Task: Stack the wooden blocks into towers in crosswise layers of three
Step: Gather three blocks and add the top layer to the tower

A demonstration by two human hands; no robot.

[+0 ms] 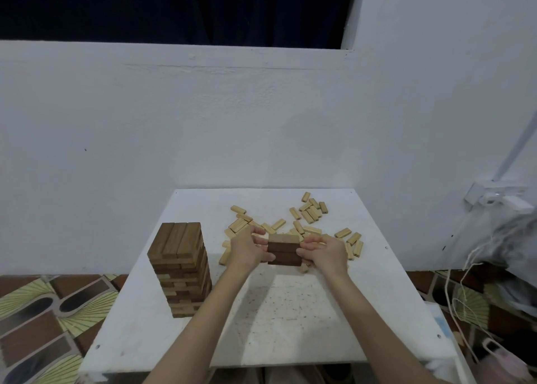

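Head view: left hand (247,248) and right hand (325,252) clasp the short dark stack (284,250) from both ends — long axis left-right, loose blocks (309,213) just beyond.

The table (290,319) is white with fine dark speckles near its middle. The tall tower (181,270) on the left is dark brown, with a few pale tan blocks banded through its lower layers. The short stack (284,250) has a tan top over dark brown. Loose blocks (309,213) at the far side are pale yellow-tan. The wall (203,116) is white. The floor (43,311) shows brown tiles with yellow-green fan stripes.
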